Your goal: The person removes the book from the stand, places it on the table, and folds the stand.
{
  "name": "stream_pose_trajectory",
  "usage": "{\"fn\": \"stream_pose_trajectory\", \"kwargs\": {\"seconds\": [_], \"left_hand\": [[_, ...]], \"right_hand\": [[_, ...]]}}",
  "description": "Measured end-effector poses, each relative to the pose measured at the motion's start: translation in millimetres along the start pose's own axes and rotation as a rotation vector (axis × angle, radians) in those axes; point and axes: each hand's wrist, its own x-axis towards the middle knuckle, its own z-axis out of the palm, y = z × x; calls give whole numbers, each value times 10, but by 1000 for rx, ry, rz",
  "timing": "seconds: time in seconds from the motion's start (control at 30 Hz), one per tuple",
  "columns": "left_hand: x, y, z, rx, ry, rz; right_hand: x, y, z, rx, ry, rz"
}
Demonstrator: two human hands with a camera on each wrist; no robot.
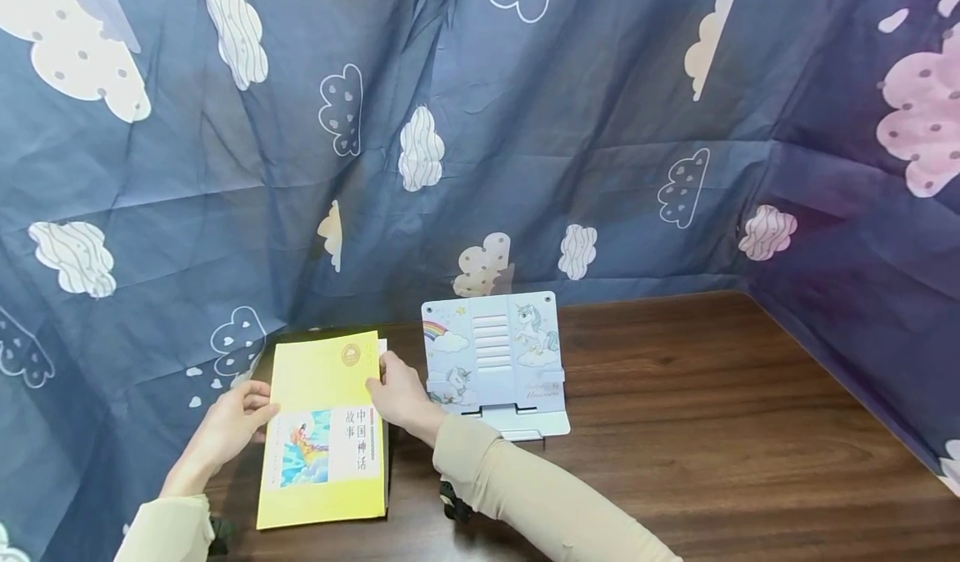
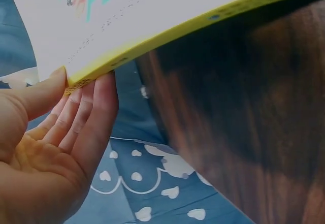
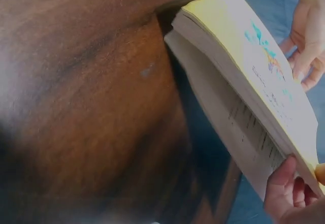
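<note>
A yellow-covered paperback book [image 1: 318,383] is held a little above the left part of the table, its picture cover facing up. My left hand [image 1: 231,429] pinches the spine edge; in the left wrist view the thumb lies on the cover and the fingers are under the spine [image 2: 152,43]. At the opposite edge, near the upper corner, my right hand [image 1: 402,391] grips the book. Seen from the right wrist, the block of pages is parted from a lower printed leaf [image 3: 218,102], with the right fingers [image 3: 284,181] at that gap.
Right of the book stands a pale blue reading stand [image 1: 495,353] with unicorn and rainbow pictures, close to my right forearm. The brown wooden table [image 1: 712,412] extends to the right. Dark blue cloud-print cloth [image 1: 525,128] hangs behind and at the sides.
</note>
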Motion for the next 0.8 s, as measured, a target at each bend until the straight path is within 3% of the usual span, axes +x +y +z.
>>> {"fn": "stream_pose_trajectory", "kwargs": {"seconds": [0.4, 0.63, 0.8], "left_hand": [[32, -242, 99, -40, -89, -131], [12, -379, 167, -36, -103, -163], [5, -400, 169, -17, -111, -165]], "right_hand": [[-10, 208, 239, 12, -42, 91], [-54, 312, 361, 13, -85, 183], [-67, 324, 397, 28, -80, 199]]}}
